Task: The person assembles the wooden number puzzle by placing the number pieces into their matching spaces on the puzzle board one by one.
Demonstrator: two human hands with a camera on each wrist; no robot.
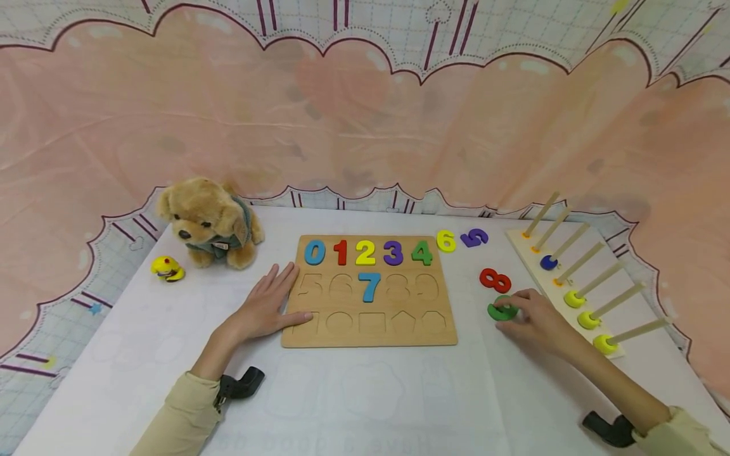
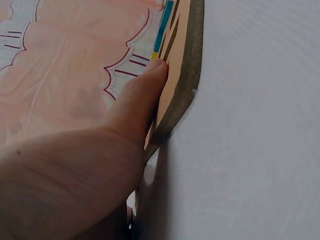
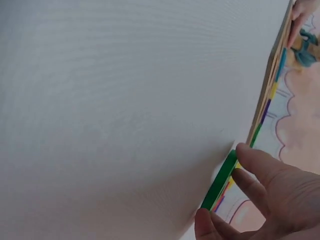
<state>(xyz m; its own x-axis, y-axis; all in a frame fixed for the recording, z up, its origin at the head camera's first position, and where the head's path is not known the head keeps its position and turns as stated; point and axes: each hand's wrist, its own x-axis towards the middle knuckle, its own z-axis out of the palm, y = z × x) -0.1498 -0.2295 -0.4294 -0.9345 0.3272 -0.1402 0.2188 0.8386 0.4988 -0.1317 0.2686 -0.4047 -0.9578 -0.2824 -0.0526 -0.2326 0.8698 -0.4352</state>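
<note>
A wooden number board (image 1: 327, 342) lies mid-table, with the coloured numbers 0 to 4 in its top row and a blue 7 (image 1: 369, 287) in the row below. My left hand (image 1: 263, 303) rests flat on its left edge, fingers spread and thumb over the lower corner; the left wrist view shows that thumb (image 2: 135, 102) on the board. Right of the board, my right hand (image 1: 533, 318) pinches a green number piece (image 1: 499, 311) by its edges, low at the table. In the right wrist view the piece (image 3: 218, 182) is edge-on between thumb and fingers; its digit is partly covered.
Just above the green piece lies a red 8 (image 1: 495, 280). A yellow 6 (image 1: 446, 240) and a purple 5 (image 1: 474, 237) lie beyond the board's upper right corner. A pegged stand (image 1: 538, 273) with beads is at right; a plush dog (image 1: 202, 218) and yellow toy (image 1: 168, 268) at left.
</note>
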